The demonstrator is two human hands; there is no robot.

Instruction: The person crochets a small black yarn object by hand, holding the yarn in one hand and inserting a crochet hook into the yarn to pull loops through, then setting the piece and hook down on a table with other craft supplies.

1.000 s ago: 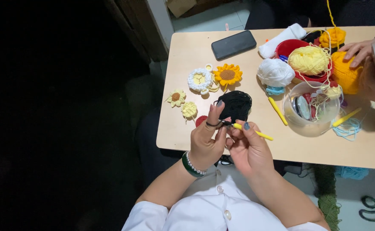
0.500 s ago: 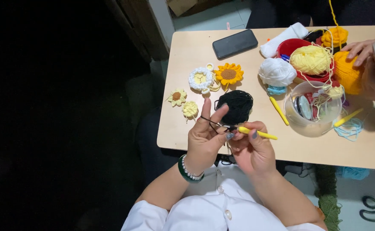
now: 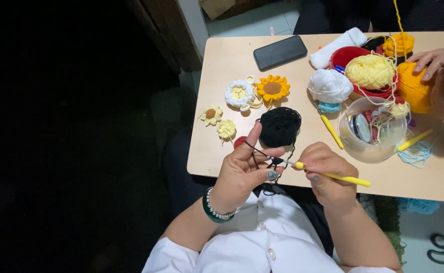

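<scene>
A pale, smooth wooden table with rounded corners [image 3: 222, 65] fills the right half of the scene, dark floor to its left. At its near edge a person in a white buttoned shirt [image 3: 262, 253] works over their lap.

On the table, a soft black ball of yarn [image 3: 280, 126] lies just beyond the hands. Right of it stands a clear round plastic bowl [image 3: 351, 144] holding small notions and tangled thread. Farther right sit a red bowl [image 3: 346, 55] with a fuzzy pale yellow yarn ball [image 3: 369, 72], a fluffy white yarn ball [image 3: 329, 85] and an orange yarn ball [image 3: 411, 88] that another person's hand [image 3: 432, 58] touches. A flat black phone [image 3: 280, 52] lies at the far side. Left of the black ball lie a crocheted orange sunflower [image 3: 272, 88], a white-rimmed crocheted flower [image 3: 239, 93] and two small pale yellow crocheted flowers [image 3: 218, 121].

The left hand [image 3: 242, 174], with a green bangle and pearl bracelet [image 3: 213, 208] at the wrist, has its forefinger raised with a strand of thin black yarn [image 3: 252, 149] running over it, while thumb and middle finger pinch together on a tiny black crocheted piece [image 3: 275, 162]. The right hand [image 3: 325, 172] curls closed around a slim yellow-handled crochet hook [image 3: 333, 175], its metal tip meeting the black piece between the two hands.
</scene>
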